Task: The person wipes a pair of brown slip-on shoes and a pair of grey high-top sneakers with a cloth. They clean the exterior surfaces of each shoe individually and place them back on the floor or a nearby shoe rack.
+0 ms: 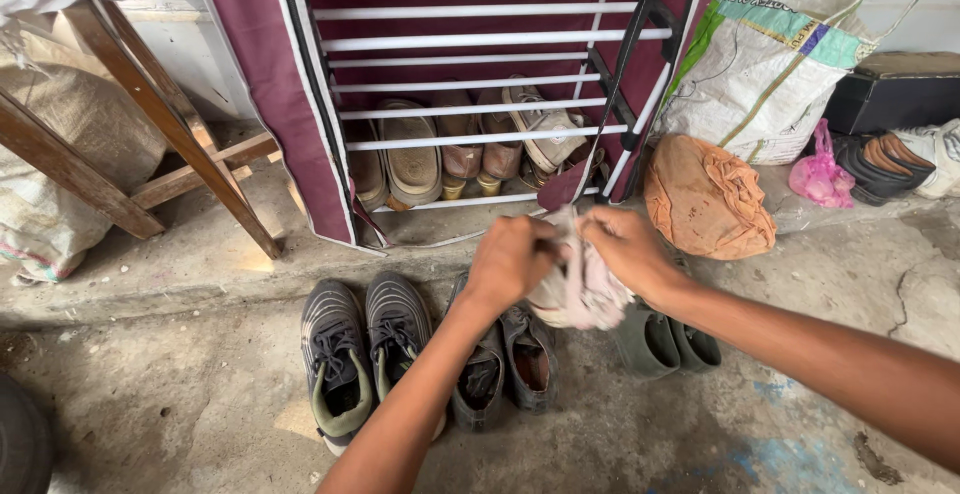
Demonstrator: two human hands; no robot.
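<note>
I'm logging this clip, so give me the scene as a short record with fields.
left hand: grips the cloth
right hand: grips the cloth from the other side
cloth: pale, crumpled, held above the shoes
floor shoes: grey sneakers, dark pair, green pair
rack: maroon cover, white bars, shoes on the lowest shelf
right of rack: orange bundle, woven bag, pink bag

We see a soft, crumpled pale cloth [583, 289] bunched in our hands. The shoe rack [470, 94] has a matt maroon fabric cover and smooth white tubular bars. Dark sneakers [365, 349] look like ribbed synthetic, dull with dust. The floor [180, 394] is rough, stained concrete. The table legs [150, 114] are bare weathered wood; the woven plastic sack [765, 69] is slightly glossy.
</note>
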